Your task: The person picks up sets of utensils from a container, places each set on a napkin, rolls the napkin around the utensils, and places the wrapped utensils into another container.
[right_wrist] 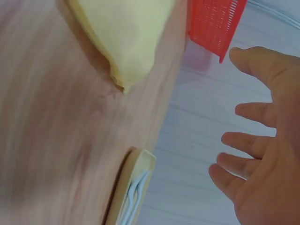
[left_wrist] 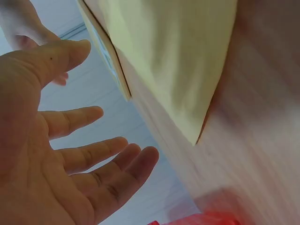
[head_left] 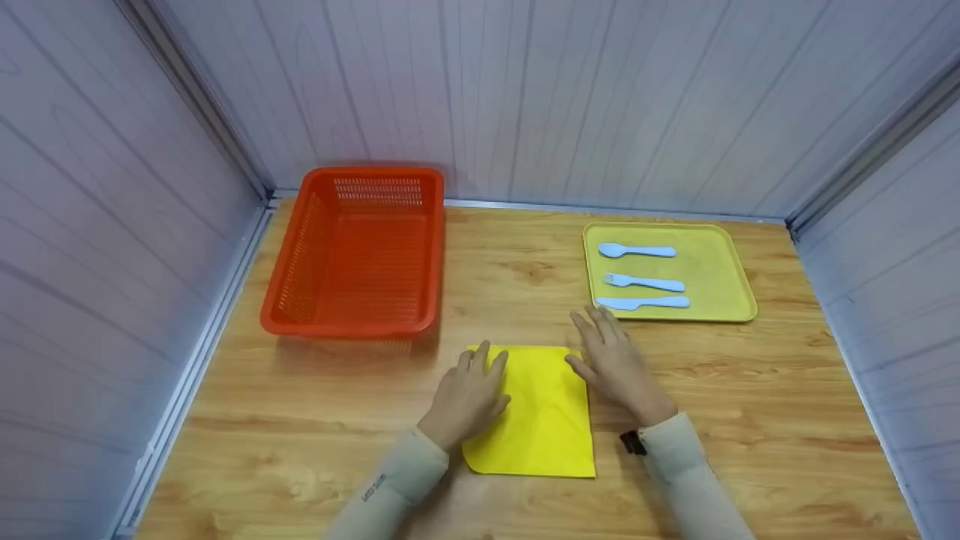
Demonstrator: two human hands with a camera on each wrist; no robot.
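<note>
A flat, folded yellow cloth lies on the wooden table in front of the person. The left hand hovers over its left edge, and in the left wrist view its fingers are spread and loosely bent with nothing between them. At the cloth's upper right corner is the right hand, its fingertips overlapping the near edge of the yellow tray in the head view. The right wrist view shows that hand's fingers apart and holding nothing.
On the tray lie a pale blue spoon, fork and knife. A red-orange plastic basket stands at the back left. White panel walls enclose the table on the back and both sides.
</note>
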